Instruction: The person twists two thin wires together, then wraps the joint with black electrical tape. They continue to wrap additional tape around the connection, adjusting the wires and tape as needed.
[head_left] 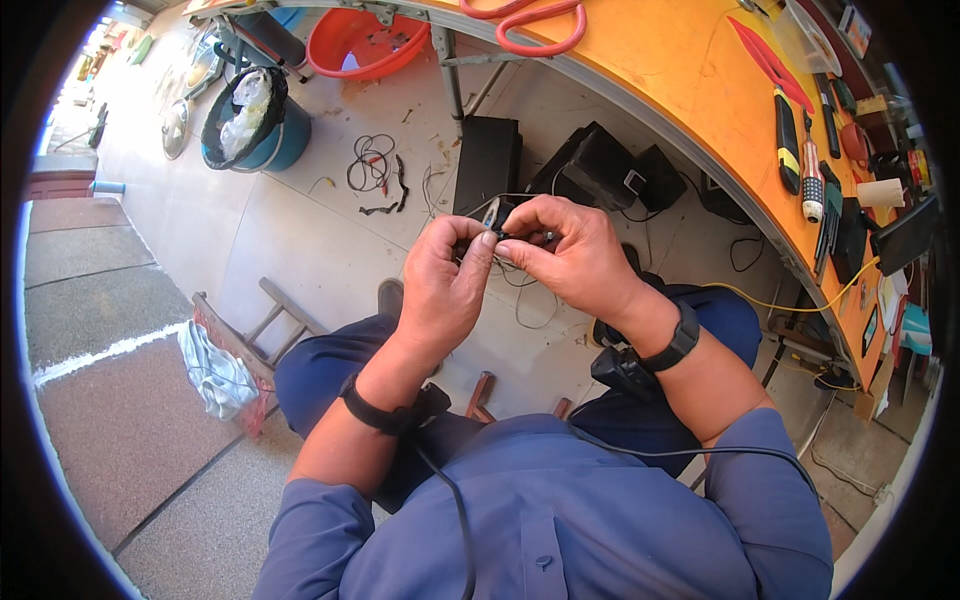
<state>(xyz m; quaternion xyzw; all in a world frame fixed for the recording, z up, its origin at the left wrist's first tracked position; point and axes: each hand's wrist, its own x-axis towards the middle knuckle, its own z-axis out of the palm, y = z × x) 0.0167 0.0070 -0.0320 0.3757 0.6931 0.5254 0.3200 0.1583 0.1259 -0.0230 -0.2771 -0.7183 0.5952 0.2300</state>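
In front of my lap, my left hand [446,280] and my right hand [578,248] meet, fingertips almost touching. A small pointed metal clip [491,212] sticks up between them, pinched by the thumb and fingers of my left hand. Right beside it, my right thumb and forefinger pinch a thin dark wire [503,235]. Fingers cover much of both pieces, so I cannot tell how they are joined. Black straps circle both wrists.
An orange workbench [680,60] curves along the right, bearing red-handled scissors [545,28], a yellow-black cutter [787,150] and a screwdriver [812,190]. Black boxes [488,160] stand below it. A red basin [368,45], blue bucket [290,135] and loose wires [372,165] are on the floor.
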